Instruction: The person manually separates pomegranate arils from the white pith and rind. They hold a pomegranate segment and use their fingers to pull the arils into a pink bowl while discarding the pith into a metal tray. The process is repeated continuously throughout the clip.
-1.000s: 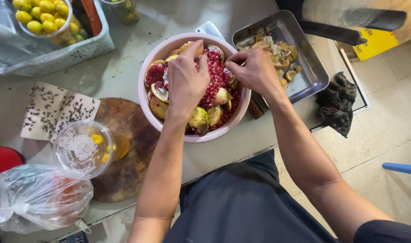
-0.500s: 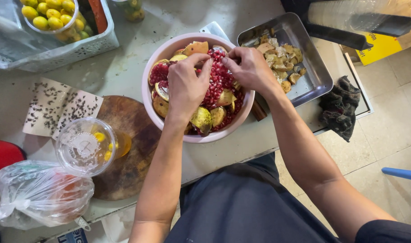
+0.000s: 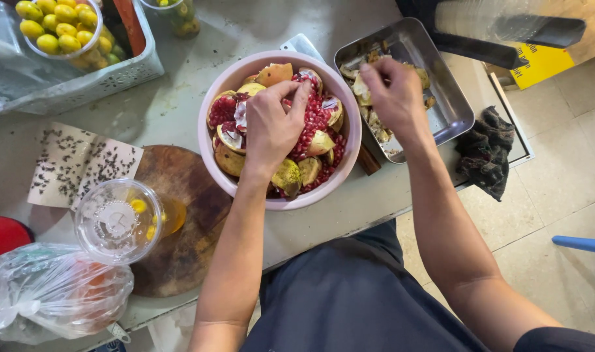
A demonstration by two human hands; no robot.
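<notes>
Fingers curled, the left hand [image 3: 271, 127] digs into a pink bowl [image 3: 209, 140] of pomegranate pieces [image 3: 317, 124], its grasp hidden. The right hand [image 3: 395, 94], pinched over the steel tray [image 3: 454, 114], hides its contents too.

The grey table [image 3: 180, 98] bears a pink bowl [image 3: 213, 156], steel tray [image 3: 457, 114] and wooden board [image 3: 193, 215].

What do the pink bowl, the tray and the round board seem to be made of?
Bowl: probably plastic, with a smooth, matte pink rim. Tray: metal, likely steel, grey with dull reflections. Board: wood, dark brown, with visible grain and wear.
</notes>
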